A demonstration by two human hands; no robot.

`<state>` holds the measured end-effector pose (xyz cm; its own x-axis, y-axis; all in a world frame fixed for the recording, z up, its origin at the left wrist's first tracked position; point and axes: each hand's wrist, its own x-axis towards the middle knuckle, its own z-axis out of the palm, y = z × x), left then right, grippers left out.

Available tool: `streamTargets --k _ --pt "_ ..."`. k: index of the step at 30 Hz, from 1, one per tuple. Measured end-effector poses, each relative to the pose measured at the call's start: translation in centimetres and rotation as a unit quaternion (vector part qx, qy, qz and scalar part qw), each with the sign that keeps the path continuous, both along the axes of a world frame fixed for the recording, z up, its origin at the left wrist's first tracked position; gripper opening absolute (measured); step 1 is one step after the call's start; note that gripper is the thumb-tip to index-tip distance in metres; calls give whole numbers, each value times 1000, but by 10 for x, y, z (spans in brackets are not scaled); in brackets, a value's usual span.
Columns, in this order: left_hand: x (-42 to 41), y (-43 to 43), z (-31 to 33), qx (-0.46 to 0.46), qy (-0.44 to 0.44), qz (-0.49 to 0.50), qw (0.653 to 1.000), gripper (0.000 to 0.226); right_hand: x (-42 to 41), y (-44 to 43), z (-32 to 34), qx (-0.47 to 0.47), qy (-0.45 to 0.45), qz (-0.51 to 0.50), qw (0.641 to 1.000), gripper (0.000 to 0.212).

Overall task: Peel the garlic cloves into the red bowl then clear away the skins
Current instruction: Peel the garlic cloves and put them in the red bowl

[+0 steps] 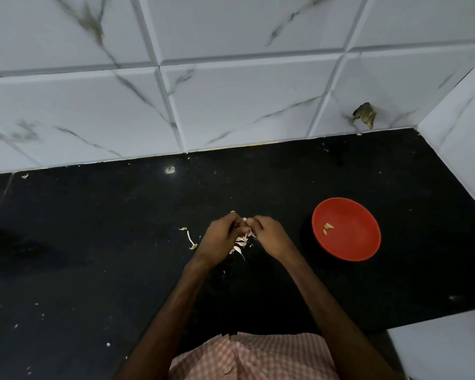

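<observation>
Garlic clove: head view shows it at frame centre, held above the black countertop between your two hands. Your left hand has its fingers curled around the garlic clove. Your right hand meets it fingertip to fingertip and pinches the same piece. Most of the clove is hidden by your fingers.

Red bowl: it stands on the countertop at 3 o'clock from your hands, near but apart from your right wrist. Peeled cloves, a small cluster, lie inside it toward its 9 o'clock side.

Skins: a loose pile lies directly under your hands, partly covered by them. A curled strip lies at 9 o'clock from your left hand. Small flakes are scattered across the counter toward 7 and 8 o'clock.

Surroundings: a marbled tiled wall closes the counter at 12 o'clock, with a broken dark patch at 1 o'clock. A checked garment fills 6 o'clock.
</observation>
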<state>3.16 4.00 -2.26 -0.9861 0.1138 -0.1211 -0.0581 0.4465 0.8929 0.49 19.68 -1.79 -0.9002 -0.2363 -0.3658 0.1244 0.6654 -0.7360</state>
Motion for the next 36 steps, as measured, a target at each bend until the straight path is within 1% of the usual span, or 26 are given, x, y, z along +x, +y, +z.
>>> streamTargets --k 2,3,5,7,8,9,10,11,12,13,14,15,16,17,18,19,20,21,22,23,26,28,30,32,34,36 --pt "5 1 1 49 11 24 998 15 0 0 3 -131 -125 -45 983 41" --pt "7 3 0 77 16 40 996 9 0 0 5 -170 -167 -64 969 41" --pt "10 5 -2 114 22 63 991 5 2 -1 5 -207 -209 -86 952 38" --pt "11 7 -1 119 32 73 990 5 4 -2 4 -239 -234 -107 936 36" --pt "10 7 0 112 36 76 990 5 4 -4 5 -248 -231 -116 934 36" --pt "10 7 0 106 36 77 991 5 6 -6 8 -236 -197 -118 944 36" --pt "8 7 -1 94 35 79 992 4 7 -8 8 -188 -127 -106 968 35" --pt "7 6 -2 89 30 79 992 5 7 -8 5 -93 -21 -73 993 31" --pt "6 5 -3 84 15 77 993 7 7 -8 6 16 83 -32 996 27" --pt "6 4 -2 93 -5 72 993 9 6 -9 6 75 145 -11 986 24" --pt "6 3 -2 95 -16 61 993 12 5 -9 7 78 151 -7 985 25" --pt "6 1 -1 92 -11 52 994 13 3 -9 7 33 101 -20 994 28" --pt "6 -1 2 72 8 44 996 12 3 -10 9 -38 12 -48 998 33" --pt "6 -2 4 54 32 35 997 10 4 -10 11 -111 -88 -79 987 37" --pt "6 -2 6 39 55 31 997 8 4 -11 12 -183 -174 -110 961 40" --pt "6 -2 7 34 71 28 996 7 4 -11 13 -241 -236 -138 931 39" --pt "6 -2 8 30 79 27 996 7 4 -11 13 -284 -270 -163 905 38" --pt "6 -3 8 29 80 25 996 7 4 -10 13 -304 -282 -178 892 36" --pt "5 -3 7 34 79 25 996 6 4 -9 13 -307 -279 -183 891 34" --pt "4 -3 7 46 74 30 996 5 4 -9 13 -298 -264 -185 898 32" --pt "5 -1 5 82 55 72 992 3 6 -9 18 -264 -178 -178 931 26" --pt "5 -1 3 93 49 95 990 3 7 -7 19 -272 -132 -177 937 24" --pt "4 -2 2 97 42 107 989 4 8 -5 18 -274 -97 -159 944 25" --pt "3 -5 1 100 34 107 989 6 9 -3 17 -257 -61 -125 956 17" --pt "2 -6 1 118 28 104 987 9 9 -3 15 -255 -43 -108 960 8" --pt "3 -5 0 159 24 114 980 13 10 -5 15 -276 -59 -117 952 6"
